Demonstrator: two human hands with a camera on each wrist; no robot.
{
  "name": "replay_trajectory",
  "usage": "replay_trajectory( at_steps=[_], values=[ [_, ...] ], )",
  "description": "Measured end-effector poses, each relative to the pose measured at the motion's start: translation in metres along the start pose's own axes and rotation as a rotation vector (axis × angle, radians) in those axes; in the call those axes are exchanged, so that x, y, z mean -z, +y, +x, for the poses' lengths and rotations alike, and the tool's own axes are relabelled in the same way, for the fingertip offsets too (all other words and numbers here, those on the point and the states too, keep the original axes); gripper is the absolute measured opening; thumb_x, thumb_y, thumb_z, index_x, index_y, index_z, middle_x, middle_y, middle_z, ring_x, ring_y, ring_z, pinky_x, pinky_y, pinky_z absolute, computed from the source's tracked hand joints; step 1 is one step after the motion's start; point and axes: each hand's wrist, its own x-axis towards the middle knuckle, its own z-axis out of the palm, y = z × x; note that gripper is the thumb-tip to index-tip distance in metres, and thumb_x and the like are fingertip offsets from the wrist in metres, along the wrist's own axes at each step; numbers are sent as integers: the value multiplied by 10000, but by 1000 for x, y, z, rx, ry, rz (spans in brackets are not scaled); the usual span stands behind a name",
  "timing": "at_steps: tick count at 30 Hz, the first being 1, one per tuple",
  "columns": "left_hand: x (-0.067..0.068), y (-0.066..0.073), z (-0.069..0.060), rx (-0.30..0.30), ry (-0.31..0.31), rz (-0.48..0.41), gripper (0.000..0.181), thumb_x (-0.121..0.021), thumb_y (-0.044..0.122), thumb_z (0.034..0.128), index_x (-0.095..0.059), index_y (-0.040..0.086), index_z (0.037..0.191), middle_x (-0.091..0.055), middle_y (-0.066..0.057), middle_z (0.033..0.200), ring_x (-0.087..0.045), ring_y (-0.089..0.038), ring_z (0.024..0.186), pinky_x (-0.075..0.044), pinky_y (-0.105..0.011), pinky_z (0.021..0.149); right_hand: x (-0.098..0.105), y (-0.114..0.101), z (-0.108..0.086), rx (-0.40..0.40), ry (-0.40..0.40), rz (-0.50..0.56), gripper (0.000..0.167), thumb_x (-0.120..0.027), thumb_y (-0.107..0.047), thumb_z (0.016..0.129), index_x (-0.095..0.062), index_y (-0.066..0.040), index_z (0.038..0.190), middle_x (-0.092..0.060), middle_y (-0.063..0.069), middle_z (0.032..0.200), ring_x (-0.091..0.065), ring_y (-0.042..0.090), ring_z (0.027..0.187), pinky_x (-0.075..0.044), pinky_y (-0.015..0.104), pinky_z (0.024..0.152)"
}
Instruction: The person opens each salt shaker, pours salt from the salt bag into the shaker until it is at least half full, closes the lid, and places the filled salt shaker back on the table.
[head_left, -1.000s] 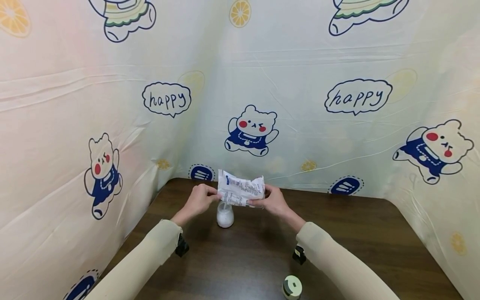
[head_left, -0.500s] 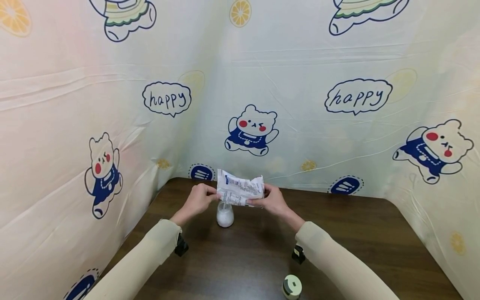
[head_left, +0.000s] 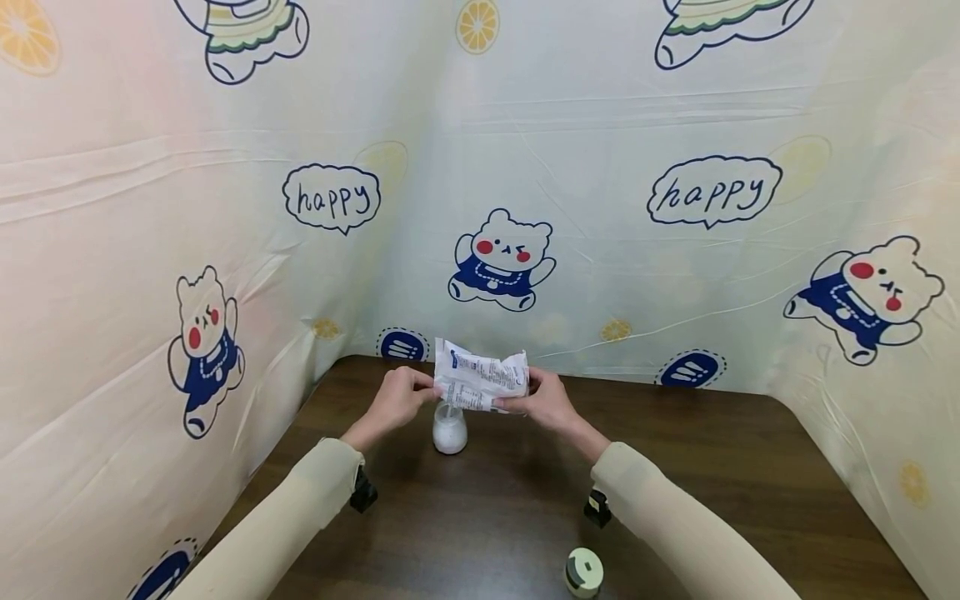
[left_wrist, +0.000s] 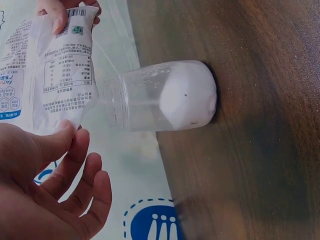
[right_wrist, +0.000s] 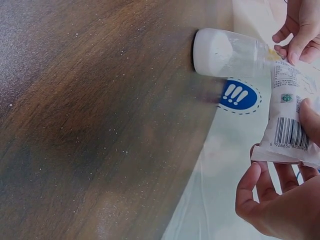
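Note:
A white printed packet (head_left: 483, 379) is held tilted over a clear glass jar (head_left: 450, 433) that stands upright with white grains inside. My left hand (head_left: 397, 402) pinches the packet's lower left corner beside the jar's mouth, thumb against forefinger. On the other end, my right hand (head_left: 549, 403) grips the packet, thumb in front and fingers behind. In the left wrist view a thin white stream falls from the packet (left_wrist: 65, 75) into the jar (left_wrist: 145, 97), where the white grains form a heap. The right wrist view shows the packet's barcode end (right_wrist: 290, 132).
A small round pale green lid or container (head_left: 584, 572) lies near the front of the brown wooden table (head_left: 480, 517). Small white specks dot the tabletop in the wrist views. A patterned cloth (head_left: 600, 125) hangs behind and at both sides.

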Motion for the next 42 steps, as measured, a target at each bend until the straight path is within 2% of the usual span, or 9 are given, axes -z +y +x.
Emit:
replay_trajectory(
  at_steps=[4,9,15,20,23,27,31,37,42],
  values=[
    [0,-1,-1,6,4,4,66,-793,73,950,-846,66,988,-775,-59,951,-570,-189,754,-467,-339,665,-2,1,1,-1,5,-2,468,-901,-30,829,-719,-51,1260,-743,77,1148,-669,241,892,-584,424,743],
    [1,-2,-1,9,-2,5,67,-783,70,959,-844,62,985,-777,-109,972,-567,-195,746,-460,-339,653,-1,-1,0,-9,-14,-5,465,-905,-68,838,-723,-77,1266,-740,77,1166,-674,255,912,-590,425,764],
    [1,-1,-2,27,-5,0,83,-786,67,955,-842,50,1014,-774,-101,979,-569,-208,752,-456,-336,655,-2,1,2,-17,-5,-3,467,-907,-66,831,-729,-96,1262,-742,59,1156,-670,256,904,-586,507,791],
    [1,0,-3,3,3,1,55,-785,55,950,-839,51,956,-776,-108,951,-563,-179,729,-458,-326,643,-3,-15,-5,-18,10,-19,441,-892,15,818,-735,-42,1225,-749,78,1118,-671,246,895,-589,424,793],
    [1,0,-3,-9,6,0,58,-782,47,948,-833,58,924,-770,-95,919,-554,-171,715,-452,-325,635,-4,-14,-4,-7,10,-22,444,-893,28,810,-737,-30,1222,-751,93,1125,-678,250,909,-587,388,793],
    [1,0,-3,-1,9,-1,58,-781,51,951,-837,58,941,-767,-51,911,-555,-173,720,-454,-326,643,-5,1,4,-4,19,-23,471,-912,-5,804,-737,-63,1237,-749,73,1141,-679,248,922,-587,392,790],
    [1,-1,-4,6,-2,-6,65,-773,50,959,-835,57,944,-768,-73,925,-556,-178,726,-454,-329,651,-6,-3,1,-7,23,-28,451,-907,3,807,-739,-52,1222,-755,75,1119,-680,235,903,-582,373,768],
    [2,-1,-5,-6,-1,-10,73,-771,40,958,-833,60,926,-766,-79,912,-550,-181,714,-446,-331,645,-4,-22,-8,-10,-5,-17,422,-882,37,820,-736,-7,1213,-755,117,1106,-679,253,887,-582,369,763],
    [2,0,-4,-12,9,-1,67,-780,40,950,-833,62,917,-765,-63,902,-547,-178,708,-439,-326,633,-5,-12,-2,-26,4,-18,460,-886,13,826,-724,-31,1254,-745,107,1151,-674,265,912,-593,401,792]
  ],
)
